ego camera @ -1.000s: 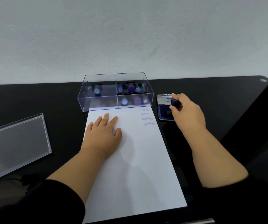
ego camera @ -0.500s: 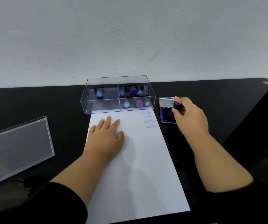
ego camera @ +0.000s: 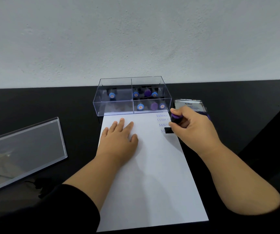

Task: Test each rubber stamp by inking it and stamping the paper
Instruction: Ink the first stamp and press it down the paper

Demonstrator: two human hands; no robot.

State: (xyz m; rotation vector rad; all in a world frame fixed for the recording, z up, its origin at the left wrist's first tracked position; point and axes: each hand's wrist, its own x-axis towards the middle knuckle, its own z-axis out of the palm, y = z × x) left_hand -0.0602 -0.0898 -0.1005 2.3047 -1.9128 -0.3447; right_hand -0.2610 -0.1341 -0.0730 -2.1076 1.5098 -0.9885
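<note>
1. So the left hand [ego camera: 119,137] is flat on the white sheet of paper [ego camera: 152,174], palm down, fingers straight and a bit spread, pressing on the upper left part of the page.
2. The right hand [ego camera: 193,129] grips a rubber stamp with a purple round knob and a black base [ego camera: 175,119]. Fingers and thumb are curled round the handle, and the black base sits at the paper's right edge, right by the lowest of the printed words. Can't tell for sure if the base is actually touching the sheet or just above it.
3. Up the right side of the paper there's a column of blue "SAMPLE" prints [ego camera: 162,120], four of them as far as I can see, the last one mostly hidden behind the stamp.
4. The metal-lidded ink pad with a blue tray [ego camera: 189,105] lies open just past the right hand, beside the paper's top right corner.
5. The clear plastic box with compartments [ego camera: 132,97] stands at the top edge of the paper. One blue-topped stamp is in the back left section, and several blue and purple-topped stamps [ego camera: 147,92] are in the right sections.
6. A clear flat plastic lid [ego camera: 22,151] lies well off to the left on the glossy black table [ego camera: 68,107].
</note>
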